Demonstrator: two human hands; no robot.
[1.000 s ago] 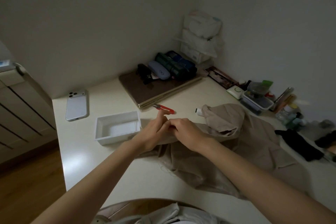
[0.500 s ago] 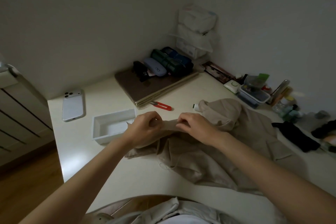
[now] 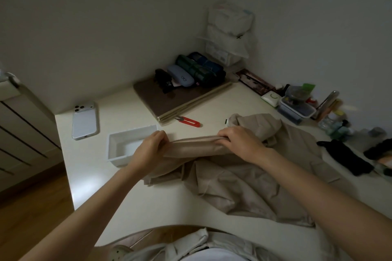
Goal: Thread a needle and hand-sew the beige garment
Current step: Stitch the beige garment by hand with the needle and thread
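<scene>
Beige garment [image 3: 244, 184] is lying crumpled on the tabletop [image 3: 127, 197], centre to right. Left hand [image 3: 151, 148] and right hand [image 3: 239, 144] are holding a folded edge of it raised between them. Both grips are pinching cloth, fingers curled. The stretched band's long axis is running left to right, its left end pointing at the white tray [image 3: 118, 140]. Red snips [image 3: 189, 121] are lying just beyond, blades pointing left. Phone [image 3: 84, 121] is sitting at far left.
</scene>
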